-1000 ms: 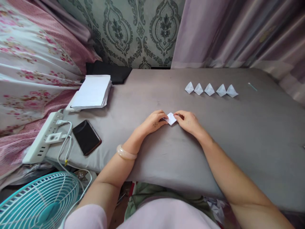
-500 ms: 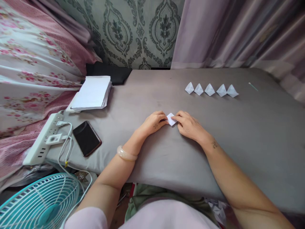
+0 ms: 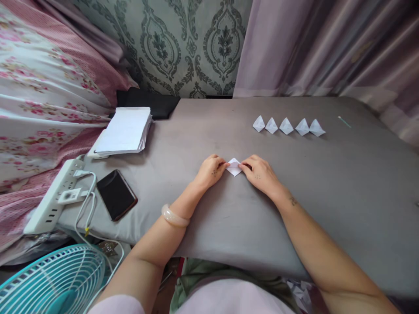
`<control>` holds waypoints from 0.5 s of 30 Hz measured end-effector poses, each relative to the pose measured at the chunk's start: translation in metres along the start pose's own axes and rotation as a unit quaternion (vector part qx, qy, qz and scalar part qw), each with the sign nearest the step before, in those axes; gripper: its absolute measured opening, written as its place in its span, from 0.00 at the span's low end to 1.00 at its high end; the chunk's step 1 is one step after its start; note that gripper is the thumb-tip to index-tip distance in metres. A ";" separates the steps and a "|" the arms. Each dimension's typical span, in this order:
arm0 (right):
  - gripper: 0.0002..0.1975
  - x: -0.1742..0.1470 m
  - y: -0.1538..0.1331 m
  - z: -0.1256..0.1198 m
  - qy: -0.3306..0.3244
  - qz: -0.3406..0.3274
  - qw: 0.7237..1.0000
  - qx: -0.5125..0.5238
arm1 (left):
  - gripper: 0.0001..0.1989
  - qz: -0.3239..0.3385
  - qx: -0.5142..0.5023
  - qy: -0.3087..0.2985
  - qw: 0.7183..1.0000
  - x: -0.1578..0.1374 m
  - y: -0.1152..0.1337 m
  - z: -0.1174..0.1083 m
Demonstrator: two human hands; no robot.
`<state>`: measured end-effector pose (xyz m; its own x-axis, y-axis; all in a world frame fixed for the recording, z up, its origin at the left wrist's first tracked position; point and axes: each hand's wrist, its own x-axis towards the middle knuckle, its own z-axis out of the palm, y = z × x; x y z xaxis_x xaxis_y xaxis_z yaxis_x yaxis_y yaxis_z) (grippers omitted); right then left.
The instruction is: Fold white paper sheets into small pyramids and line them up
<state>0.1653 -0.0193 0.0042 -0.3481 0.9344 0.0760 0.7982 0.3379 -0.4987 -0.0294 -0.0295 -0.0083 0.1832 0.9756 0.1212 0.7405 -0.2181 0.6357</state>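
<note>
A small folded white paper (image 3: 234,169), diamond-shaped, is held between my two hands low over the middle of the grey-covered table. My left hand (image 3: 212,169) pinches its left corner between thumb and fingers. On the other side, my right hand (image 3: 257,169) pinches the right corner. A crease or opening runs across the paper between the two pinches. Farther back to the right, several folded white paper shapes (image 3: 286,126) stand in a row, each with a pointed top.
A stack of white paper (image 3: 123,131) lies at the left near a black case (image 3: 147,102). In front are a phone (image 3: 117,195) and a power strip (image 3: 54,196) with white cables. A blue fan (image 3: 62,279) stands at lower left. A thin swab-like stick (image 3: 344,121) lies far right.
My right fingers have shifted from the paper's face to its right corner. The paper now shows a crease or opening across it. The whole view has tilted slightly.
</note>
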 end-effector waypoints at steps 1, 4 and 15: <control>0.12 0.001 0.001 0.000 0.001 0.007 1.000 0.009 | 0.10 -0.009 -0.009 0.000 1.000 0.000 0.001 0.000; 0.12 0.001 0.002 -0.001 0.007 0.019 1.000 0.023 | 0.08 -0.050 -0.032 0.007 0.998 0.000 0.004 -0.001; 0.11 0.005 0.006 0.013 0.058 0.060 0.996 -0.005 | 0.08 -0.138 -0.031 0.027 0.990 0.006 0.008 0.002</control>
<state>0.1618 -0.0140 -0.0097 -0.1910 0.9746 0.1169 0.8354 0.2239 -0.5019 -0.0210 -0.0259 -0.0038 -0.0566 0.9981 -0.0246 0.7155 0.0578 0.6962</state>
